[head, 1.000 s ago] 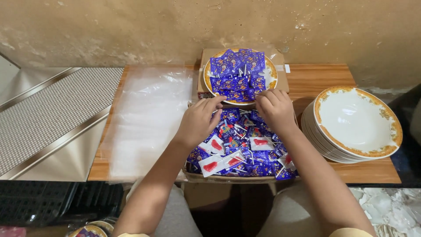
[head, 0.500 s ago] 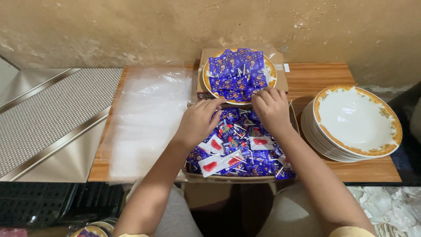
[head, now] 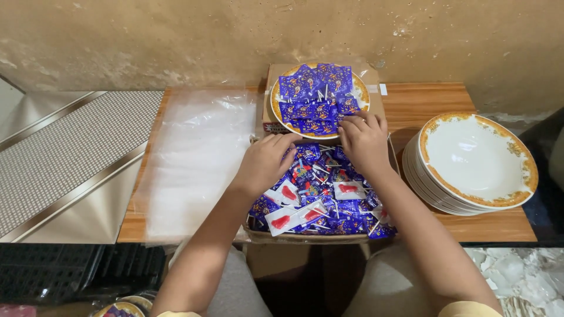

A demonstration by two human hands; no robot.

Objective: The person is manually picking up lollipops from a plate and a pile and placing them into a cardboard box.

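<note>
We note the right hand (head: 363, 141) has moved slightly farther over the last second: its fingertips (head: 354, 121) now lie on the near row of blue-wrapped lollipops on the gold-rimmed plate (head: 276, 105), where before they hovered at the plate's near edge. The fingers are spread a little and flat on the wrappers; we cannot tell whether they pinch one. The left hand (head: 266, 162) has hardly shifted. It rests curled over the far-left part of the loose lollipop pile (head: 320, 199) in the near cardboard tray (head: 305, 238), fingers bent together; what they hold, if anything, is hidden. The plate sits on a cardboard box (head: 376, 103) at the far middle of the wooden table (head: 429, 97). We read this as arranging wrappers on the plate, with most stock remaining in the tray. A stack of empty plates (head: 476, 161) stands to the right, clear plastic sheets (head: 197, 158) to the left.
</note>
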